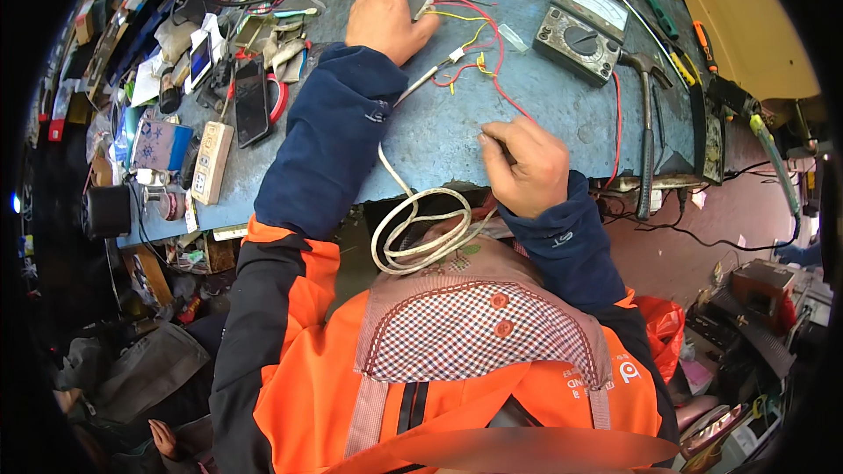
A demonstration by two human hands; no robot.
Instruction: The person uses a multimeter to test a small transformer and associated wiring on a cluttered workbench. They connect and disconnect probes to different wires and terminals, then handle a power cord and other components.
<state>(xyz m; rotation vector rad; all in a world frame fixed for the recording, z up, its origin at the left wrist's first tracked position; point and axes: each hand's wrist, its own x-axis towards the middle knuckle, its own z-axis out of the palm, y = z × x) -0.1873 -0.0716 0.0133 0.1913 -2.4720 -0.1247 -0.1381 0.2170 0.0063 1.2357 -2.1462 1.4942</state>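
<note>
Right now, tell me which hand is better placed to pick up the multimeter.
Probably the right hand: it lies on the multimeter's side of the bench. The left hand rests farther off, on the wires.

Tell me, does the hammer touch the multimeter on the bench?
Apart. The head view shows the hammer lying to the right of the multimeter, with a strip of bare blue benchtop between the hammer's head and the meter's lower corner.
</note>
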